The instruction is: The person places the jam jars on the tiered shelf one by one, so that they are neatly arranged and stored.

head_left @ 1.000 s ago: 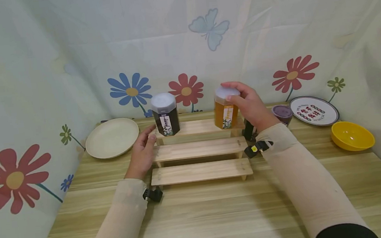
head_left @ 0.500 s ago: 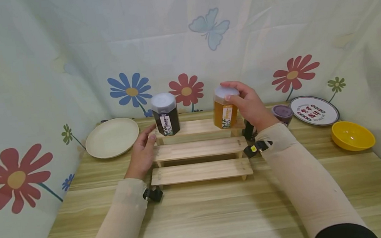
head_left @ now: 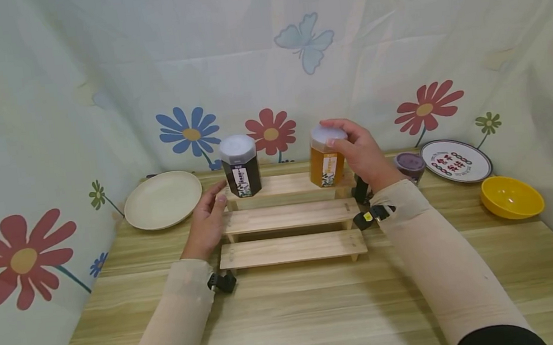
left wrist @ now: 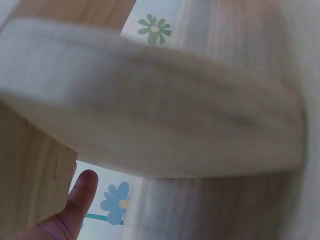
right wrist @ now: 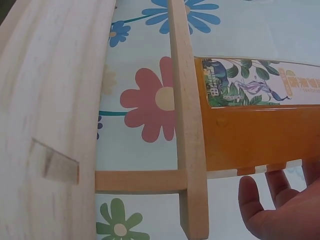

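A three-step wooden shelf (head_left: 288,216) stands mid-table. On its top step are a dark jar (head_left: 239,167) at the left and an amber jar (head_left: 325,159) at the right, both with pale lids. My right hand (head_left: 342,138) grips the amber jar around its lid, with the jar's base on the top step. The right wrist view shows the amber jar (right wrist: 260,135) behind a shelf board (right wrist: 187,125), with fingertips (right wrist: 265,210) below it. My left hand (head_left: 208,216) rests with relaxed fingers against the shelf's left end. In the left wrist view a straight finger (left wrist: 80,197) lies beside blurred wood (left wrist: 150,110).
A cream plate (head_left: 162,199) lies at the back left. A purple lidded cup (head_left: 410,164), a patterned plate (head_left: 456,160) and a yellow bowl (head_left: 511,197) sit at the right. Flowered cloth walls close in three sides.
The amber jar has shifted very slightly to the left in my right hand. My left hand stays where it was.
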{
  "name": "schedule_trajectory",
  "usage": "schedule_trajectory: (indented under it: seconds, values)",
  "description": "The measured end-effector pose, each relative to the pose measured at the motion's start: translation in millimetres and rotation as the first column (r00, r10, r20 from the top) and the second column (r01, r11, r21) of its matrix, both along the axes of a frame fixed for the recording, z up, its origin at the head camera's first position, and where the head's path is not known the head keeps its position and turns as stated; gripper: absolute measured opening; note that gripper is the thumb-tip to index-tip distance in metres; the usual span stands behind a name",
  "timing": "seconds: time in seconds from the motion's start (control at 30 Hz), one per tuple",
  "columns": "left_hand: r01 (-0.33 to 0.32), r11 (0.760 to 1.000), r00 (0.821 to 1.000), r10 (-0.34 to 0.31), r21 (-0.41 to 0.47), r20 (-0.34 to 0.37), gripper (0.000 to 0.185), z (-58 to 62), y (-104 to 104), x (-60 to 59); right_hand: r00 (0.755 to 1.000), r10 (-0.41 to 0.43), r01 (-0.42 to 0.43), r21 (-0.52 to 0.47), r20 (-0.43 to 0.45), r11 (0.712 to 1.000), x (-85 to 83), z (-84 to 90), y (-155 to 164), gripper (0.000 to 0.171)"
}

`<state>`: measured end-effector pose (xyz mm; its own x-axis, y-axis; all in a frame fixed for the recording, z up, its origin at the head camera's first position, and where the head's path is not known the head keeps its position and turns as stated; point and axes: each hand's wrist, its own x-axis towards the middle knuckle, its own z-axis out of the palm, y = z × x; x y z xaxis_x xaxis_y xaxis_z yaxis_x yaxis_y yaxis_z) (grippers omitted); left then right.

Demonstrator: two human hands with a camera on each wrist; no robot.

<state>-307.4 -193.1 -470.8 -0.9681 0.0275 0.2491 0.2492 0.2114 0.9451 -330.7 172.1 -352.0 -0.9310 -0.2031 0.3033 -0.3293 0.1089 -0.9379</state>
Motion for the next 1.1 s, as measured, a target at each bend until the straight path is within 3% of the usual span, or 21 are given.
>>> schedule_trajectory:
  seconds: [0.8,0.93,1.1]
  values:
    - [0.004,1.0,1.0,-0.004,0.0,0.015,0.047,0.9,-3.0,-0.5,0.998,0.055,-0.055,0.006,0.013,0.998,-3.4,-1.4,0.6,0.043]
    - [-0.005,1.0,1.0,0.005,-0.007,0.015,0.048,0.7,-3.3,-0.5,0.997,0.075,-0.075,0.001,0.016,0.997,-2.4,-3.5,1.2,0.049]
    - [-0.002,1.0,1.0,0.002,-0.005,0.004,0.047,0.3,-2.4,-1.0,0.997,0.059,-0.061,-0.041,-0.042,0.997,4.4,-5.7,8.9,0.06]
